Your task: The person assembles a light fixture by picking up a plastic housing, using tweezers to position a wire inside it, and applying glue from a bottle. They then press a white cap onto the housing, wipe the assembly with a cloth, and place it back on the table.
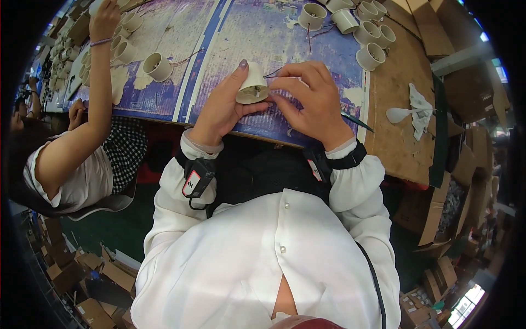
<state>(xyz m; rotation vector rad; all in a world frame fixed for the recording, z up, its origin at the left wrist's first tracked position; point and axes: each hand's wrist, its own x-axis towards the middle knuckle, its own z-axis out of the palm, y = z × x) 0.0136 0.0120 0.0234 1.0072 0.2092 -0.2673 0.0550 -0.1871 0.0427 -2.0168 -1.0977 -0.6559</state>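
Observation:
A white cup-shaped housing is held tilted in my left hand, thumb on its side and fingers beneath. Its open end, with small parts inside, faces toward me. At its right side is my right hand, with thumb and index finger close together by the rim. A thin dark wire runs from the housing to the right hand's fingers. Whether the fingertips pinch the wire or another small part is too small to make out. Both hands are above the table covered with worn blue-purple printed sheeting.
Several similar white housings stand at the far right, more at the left beside one lone housing. A green-handled tool lies right of my hand. A white spoon-like piece rests near a crumpled cloth. A co-worker's arm reaches across at left.

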